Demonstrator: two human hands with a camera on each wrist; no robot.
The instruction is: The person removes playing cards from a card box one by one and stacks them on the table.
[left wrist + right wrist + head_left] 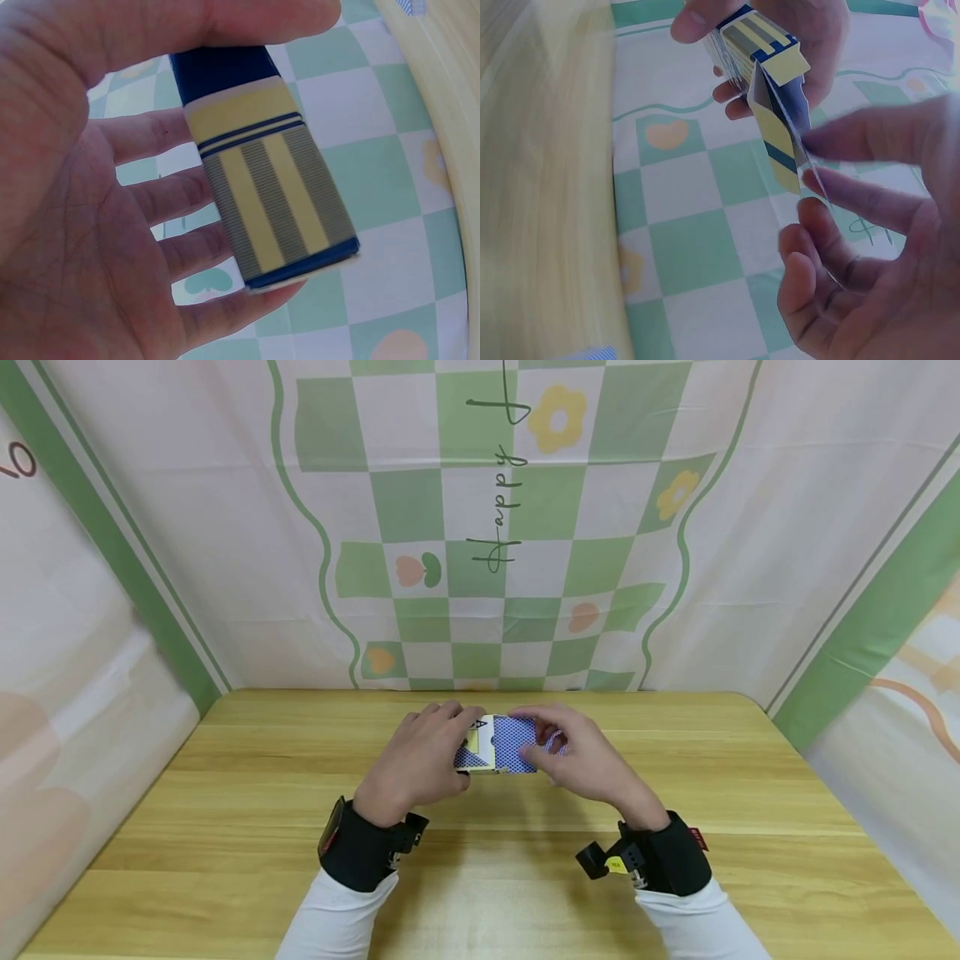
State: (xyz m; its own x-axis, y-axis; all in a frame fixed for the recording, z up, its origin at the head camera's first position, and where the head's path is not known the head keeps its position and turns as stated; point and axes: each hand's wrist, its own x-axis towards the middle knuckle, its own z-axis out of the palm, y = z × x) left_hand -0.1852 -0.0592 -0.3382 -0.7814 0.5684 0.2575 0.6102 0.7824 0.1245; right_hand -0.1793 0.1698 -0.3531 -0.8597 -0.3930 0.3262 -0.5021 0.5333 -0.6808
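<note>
In the head view my left hand (pixel 423 756) grips a playing card box (pixel 480 752) with an ace printed on its face. The left wrist view shows the box's narrow side (pixel 270 172), striped cream, grey and dark blue, between thumb and fingers. A blue-backed playing card (pixel 513 745) is pinched in my right hand (pixel 581 756), thumb on its face and fingers at its far edge. In the right wrist view this card runs edge-on into the open end of the box, beside a raised flap (pixel 780 154). How many cards I pinch I cannot tell.
More blue-patterned cards (pixel 555 743) show behind my right fingers, near the wooden table (pixel 300 860). Behind the table hangs a green and white checked cloth (pixel 480 510). Both wrists wear black bands with small cameras.
</note>
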